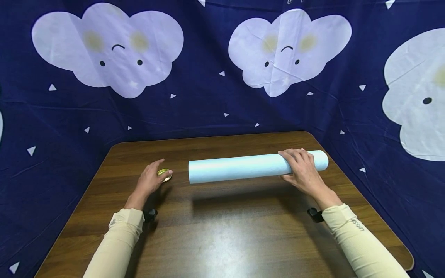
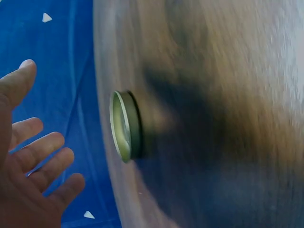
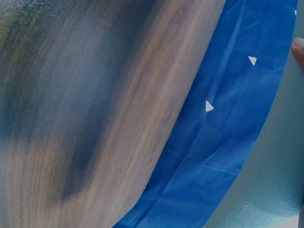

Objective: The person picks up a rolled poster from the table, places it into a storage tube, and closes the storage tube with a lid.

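Note:
A long pale blue roll [image 1: 236, 169] hangs above the table, its shadow falling below it. My right hand [image 1: 301, 170] grips it near its right end, thumb underneath and fingers over the top. In the right wrist view the roll [image 3: 268, 190] fills the right side, with a fingertip at its edge. On the left of the table lies a shallow, round, gold-coloured item [image 2: 134, 126] with a thin rim, like a tape roll or tin lid. Beside it my left hand [image 1: 148, 180] is held with thumb and fingers spread, apart from it in the left wrist view.
Both hands are over a brown wooden table [image 1: 222, 231] with rounded corners. A dark blue cloth [image 1: 205, 104] printed with clouds and small white triangles hangs behind it and along its sides. Black wrist cameras are strapped at both cuffs.

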Motion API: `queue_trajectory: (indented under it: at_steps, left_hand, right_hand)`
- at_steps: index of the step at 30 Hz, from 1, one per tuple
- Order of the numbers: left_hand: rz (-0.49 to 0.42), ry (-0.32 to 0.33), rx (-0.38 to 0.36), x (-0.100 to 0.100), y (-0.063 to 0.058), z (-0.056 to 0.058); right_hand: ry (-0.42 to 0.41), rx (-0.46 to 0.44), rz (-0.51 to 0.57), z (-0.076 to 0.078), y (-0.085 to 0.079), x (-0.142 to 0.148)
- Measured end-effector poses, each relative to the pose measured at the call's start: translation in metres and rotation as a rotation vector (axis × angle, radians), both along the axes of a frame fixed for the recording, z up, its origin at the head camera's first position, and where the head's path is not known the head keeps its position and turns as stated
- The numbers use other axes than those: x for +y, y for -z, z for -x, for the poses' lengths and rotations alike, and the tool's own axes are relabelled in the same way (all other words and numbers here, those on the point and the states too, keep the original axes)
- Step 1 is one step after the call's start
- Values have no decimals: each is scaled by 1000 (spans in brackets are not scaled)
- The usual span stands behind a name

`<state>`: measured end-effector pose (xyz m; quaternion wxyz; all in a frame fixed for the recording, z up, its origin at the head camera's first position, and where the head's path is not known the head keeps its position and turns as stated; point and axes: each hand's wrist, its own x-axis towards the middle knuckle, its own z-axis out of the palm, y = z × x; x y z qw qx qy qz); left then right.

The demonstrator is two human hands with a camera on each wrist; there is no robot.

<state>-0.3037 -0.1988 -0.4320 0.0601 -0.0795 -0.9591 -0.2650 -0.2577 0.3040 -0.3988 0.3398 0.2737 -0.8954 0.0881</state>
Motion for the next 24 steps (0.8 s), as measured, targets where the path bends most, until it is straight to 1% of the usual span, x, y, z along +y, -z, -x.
queue_trajectory:
  at_steps: [3,6,12,16,24]
  left_hand:
    - [23,9,-19,-3,4,6]
    - [33,16,-27,-5,8,9]
    - [42,13,-32,-10,15,10]
    - [55,20,-50,-13,20,12]
    - [60,26,-88,-15,23,15]
  right_hand:
    - [1,8,-2,1,-1,0]
    - [6,16,-7,1,-1,0]
    - [7,20,-3,1,0,2]
    - [4,20,-3,1,0,2]
    - [2,26,-4,-1,-2,2]
